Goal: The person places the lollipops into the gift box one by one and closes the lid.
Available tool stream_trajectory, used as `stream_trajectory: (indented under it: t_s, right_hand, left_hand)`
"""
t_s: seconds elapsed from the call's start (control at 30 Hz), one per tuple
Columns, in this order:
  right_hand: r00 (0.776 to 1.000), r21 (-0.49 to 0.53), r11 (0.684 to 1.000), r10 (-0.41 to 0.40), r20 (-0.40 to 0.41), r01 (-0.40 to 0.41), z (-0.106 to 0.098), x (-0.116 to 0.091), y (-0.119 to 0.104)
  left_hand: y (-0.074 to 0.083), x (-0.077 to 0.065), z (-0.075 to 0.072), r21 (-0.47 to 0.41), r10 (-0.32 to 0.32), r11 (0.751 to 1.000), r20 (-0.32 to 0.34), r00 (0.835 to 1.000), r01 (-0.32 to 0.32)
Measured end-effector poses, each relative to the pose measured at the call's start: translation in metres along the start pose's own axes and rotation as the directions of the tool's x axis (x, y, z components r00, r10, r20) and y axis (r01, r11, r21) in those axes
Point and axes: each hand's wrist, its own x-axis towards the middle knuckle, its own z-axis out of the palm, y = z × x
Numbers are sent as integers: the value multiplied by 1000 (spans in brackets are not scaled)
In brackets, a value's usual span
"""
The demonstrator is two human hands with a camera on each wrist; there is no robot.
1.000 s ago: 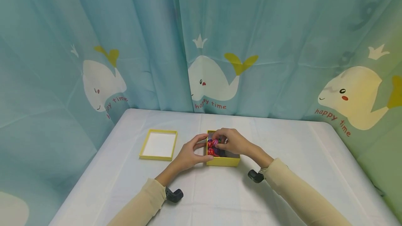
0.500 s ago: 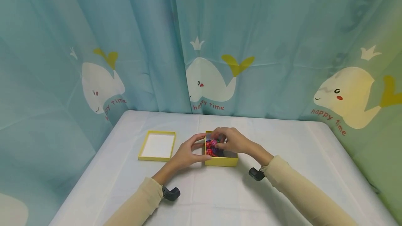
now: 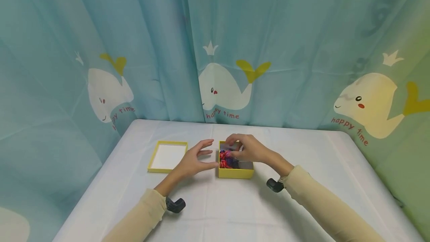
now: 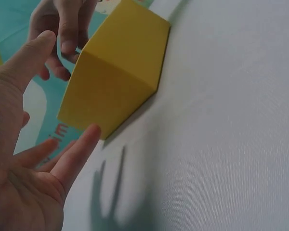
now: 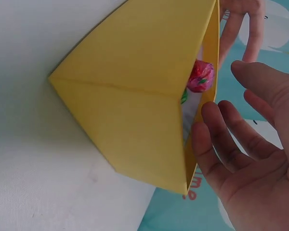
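A yellow box sits uncovered on the table. Inside it lie several shiny red, pink and purple wrapped candies, gathered at its left side. My left hand is just left of the box, fingers spread and holding nothing. Over the box's open top is my right hand, fingers loosely bent. In the right wrist view its fingertips are at the box's rim, with a gap between thumb and fingers and nothing pinched there. A pink candy shows within the box beyond that gap.
The yellow-rimmed box lid lies with its white inside up, left of the box and partly behind my left hand. A white cloth covers the table. Behind it hangs a blue curtain with whale prints.
My left hand has come away from the box's left side and shifted left. My right hand stays over the box with little movement. The head view has tilted slightly.
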Motion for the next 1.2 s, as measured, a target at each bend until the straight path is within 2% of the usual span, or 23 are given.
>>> stream_trajectory:
  t_s: [0.07,0.2,0.33,0.63,0.83,1.03,1.2]
  right_hand:
    - [1000,5,1000,13,-2,-13,0,1,-3]
    - [1000,28,999,21,-7,-21,2,5,-10]
    - [1000,40,999,19,-24,-18,9,11,-18]
    - [997,98,994,-46,-58,52,31,28,-39]
    - [999,115,993,-22,-38,26,43,37,-52]
    - [999,85,996,-4,-37,7,52,41,-58]
    - [999,120,993,-14,-48,20,62,50,-66]
  left_hand:
    - [9,-4,-3,7,-15,1000,-15,1000,15]
    - [12,-11,-12,19,-28,999,-55,998,29]
    - [2,-17,-26,38,-28,999,-86,996,31]
    - [-1,-38,-58,76,-36,996,-144,989,47]
    - [-4,-50,-74,79,-42,995,-181,983,57]
    - [-7,-61,-87,140,-37,988,-211,977,68]
    - [-9,-73,-102,181,-30,980,-250,968,77]
